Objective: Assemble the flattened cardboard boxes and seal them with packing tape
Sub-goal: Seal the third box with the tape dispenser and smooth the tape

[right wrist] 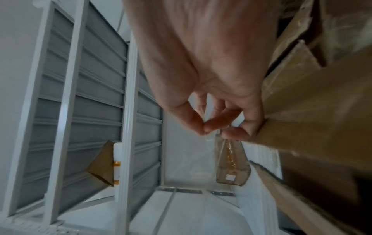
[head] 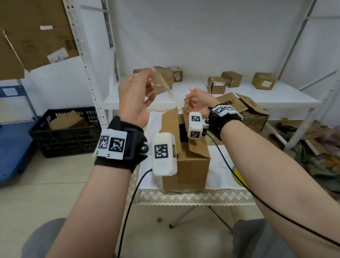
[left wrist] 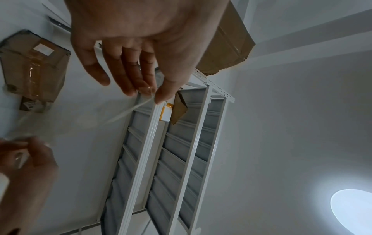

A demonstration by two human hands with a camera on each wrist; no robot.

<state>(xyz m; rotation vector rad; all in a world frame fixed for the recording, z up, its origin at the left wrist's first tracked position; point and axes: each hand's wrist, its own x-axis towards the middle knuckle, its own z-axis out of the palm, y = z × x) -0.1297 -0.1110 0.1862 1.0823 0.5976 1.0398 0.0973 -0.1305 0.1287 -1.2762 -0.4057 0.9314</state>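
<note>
A strip of clear packing tape point(head: 164, 84) hangs stretched between my two hands, above the open brown cardboard box point(head: 185, 168) on the small table. My left hand point(head: 152, 78) is raised and pinches the tape's left end between thumb and fingers point(left wrist: 155, 93). Lower and to the right, my right hand point(head: 189, 96) pinches the other end just above the box; in the right wrist view thumb and forefinger point(right wrist: 213, 130) are pressed together. The box's top flaps point(head: 171, 123) stand upright. In the left wrist view the tape point(left wrist: 120, 114) is a thin pale streak.
The box stands on a table with a white lace cloth point(head: 217, 180), a yellow object point(head: 238, 177) at its right edge. A white shelf point(head: 282, 100) behind holds several small taped boxes and flattened cardboard point(head: 248, 110). A black crate point(head: 65, 133) and blue cart point(head: 8, 152) stand left.
</note>
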